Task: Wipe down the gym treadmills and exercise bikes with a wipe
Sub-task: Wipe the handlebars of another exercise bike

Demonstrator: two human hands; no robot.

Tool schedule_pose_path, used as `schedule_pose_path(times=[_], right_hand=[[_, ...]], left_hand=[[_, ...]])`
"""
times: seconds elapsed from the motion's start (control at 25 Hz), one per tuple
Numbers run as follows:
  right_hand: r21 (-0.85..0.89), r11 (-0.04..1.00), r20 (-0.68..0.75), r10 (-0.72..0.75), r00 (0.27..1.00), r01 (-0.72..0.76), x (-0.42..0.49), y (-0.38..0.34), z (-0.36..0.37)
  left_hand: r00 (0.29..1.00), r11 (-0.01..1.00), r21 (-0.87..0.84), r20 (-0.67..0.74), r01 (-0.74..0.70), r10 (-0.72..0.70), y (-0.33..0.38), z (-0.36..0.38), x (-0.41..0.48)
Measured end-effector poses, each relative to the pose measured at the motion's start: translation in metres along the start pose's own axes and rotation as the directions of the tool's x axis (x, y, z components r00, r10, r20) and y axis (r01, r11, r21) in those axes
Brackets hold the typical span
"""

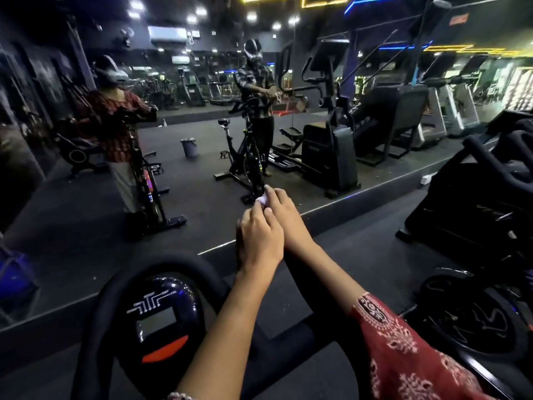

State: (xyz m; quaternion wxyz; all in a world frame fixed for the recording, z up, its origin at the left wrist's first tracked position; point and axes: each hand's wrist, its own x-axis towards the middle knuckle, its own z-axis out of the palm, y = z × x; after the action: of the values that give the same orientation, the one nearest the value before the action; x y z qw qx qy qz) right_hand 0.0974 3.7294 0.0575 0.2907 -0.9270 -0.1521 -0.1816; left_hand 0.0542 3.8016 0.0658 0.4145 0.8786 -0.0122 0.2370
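A small white wipe (262, 200) is bunched between the fingertips of both my hands, held up in front of me. My left hand (259, 238) pinches it from below. My right hand (284, 212), on the arm with the red patterned sleeve, pinches it from the right, and the two hands touch. Below them is the exercise bike's black looped handlebar (129, 272) around a glossy round console (161, 316) with a small screen and an orange strip. The wipe is in the air, off the bike.
A mirror wall (288, 223) runs across ahead, reflecting me, another person at a spin bike (248, 157), a bucket (189, 147) and an elliptical (328, 151). Another black machine (476, 215) stands close on my right. Dark rubber floor lies between.
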Motion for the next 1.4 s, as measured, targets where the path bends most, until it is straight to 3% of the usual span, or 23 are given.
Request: schedule_pose_path(times=[0.16,0.28,0.44,0.52,0.76,0.92,0.96,1.12,1.2,1.28,1.4], right_hand=[[0.150,0.982,0.005,0.118,0.993,-0.117,-0.038,0.012,-0.003],[0.171,0.976,0.200,0.100,0.975,-0.135,-0.064,0.045,-0.024],[0.465,0.867,-0.025,0.218,0.976,-0.181,-0.027,0.053,-0.044],[0.572,0.800,0.018,0.211,0.977,-0.183,0.004,0.034,-0.031],[0.551,0.814,0.116,0.144,0.983,-0.184,-0.003,0.039,0.003],[0.447,0.818,0.430,0.157,0.889,-0.361,-0.042,0.057,-0.037],[0.436,0.818,0.448,0.164,0.879,-0.375,-0.039,0.057,-0.045],[0.478,0.848,0.196,0.153,0.969,-0.230,0.007,0.025,-0.031],[0.327,0.925,0.124,0.163,0.979,-0.196,0.016,0.011,-0.009],[0.230,0.946,0.089,0.213,0.973,-0.228,-0.001,0.010,-0.003],[0.230,0.943,0.089,0.227,0.970,-0.242,-0.043,0.017,-0.012]], left_hand=[[0.988,0.989,-0.027,0.057,0.145,-0.143,-0.010,0.010,0.002],[0.986,0.992,-0.001,0.113,0.125,-0.124,-0.007,0.013,-0.003],[0.992,0.997,0.031,0.102,0.076,-0.078,-0.007,0.013,-0.005],[0.995,0.999,0.039,0.092,0.035,-0.039,-0.010,0.013,-0.007],[0.998,1.000,0.011,0.064,0.029,-0.030,-0.009,0.012,-0.001],[0.996,0.999,-0.011,0.072,0.050,-0.049,-0.006,0.011,-0.002],[0.997,0.998,-0.014,0.061,0.053,-0.052,-0.005,0.011,0.000],[0.996,0.994,-0.057,-0.011,0.092,-0.092,-0.002,0.009,0.004],[0.993,0.989,-0.094,-0.020,0.113,-0.115,-0.004,0.007,0.002],[0.995,0.991,-0.093,0.034,0.099,-0.096,-0.006,0.005,-0.004],[0.989,1.000,-0.011,0.144,0.024,-0.023,-0.008,0.006,-0.016]])
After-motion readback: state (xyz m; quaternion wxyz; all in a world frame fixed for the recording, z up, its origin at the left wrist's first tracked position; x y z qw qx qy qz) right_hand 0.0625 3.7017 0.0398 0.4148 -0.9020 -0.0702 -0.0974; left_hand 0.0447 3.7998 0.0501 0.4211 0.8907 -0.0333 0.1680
